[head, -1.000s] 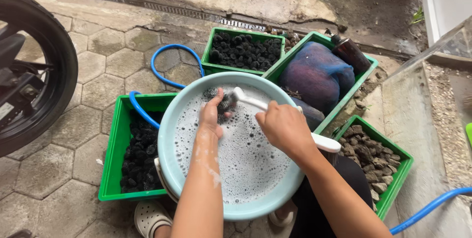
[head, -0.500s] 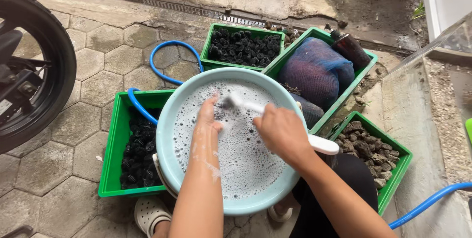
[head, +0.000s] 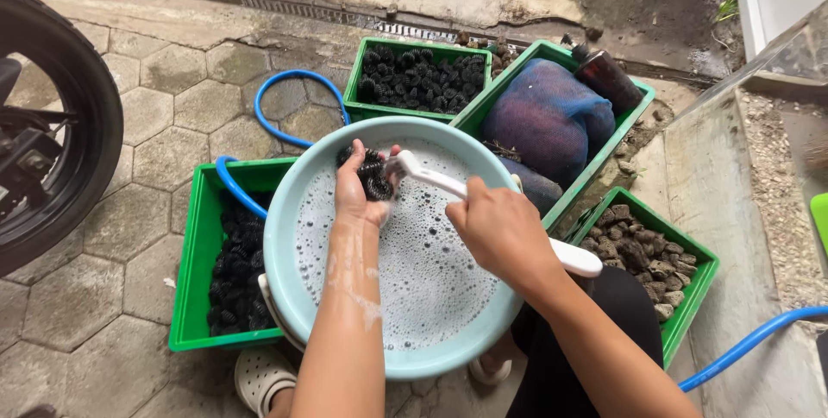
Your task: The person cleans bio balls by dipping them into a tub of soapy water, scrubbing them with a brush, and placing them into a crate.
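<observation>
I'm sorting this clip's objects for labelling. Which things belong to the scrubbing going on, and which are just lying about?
In use:
left hand holding black spiky balls
right hand holding white brush
pale blue basin of soapy water

Lying about:
blue hose
blue mesh bag
brown bottle
tray of stones
motorbike wheel

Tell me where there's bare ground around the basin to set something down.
Bare paving lies left of the basin, between the wheel and the left green crate. The concrete slab on the right is bare too. Behind and right it is crowded: three more crates and the blue hose.
</observation>
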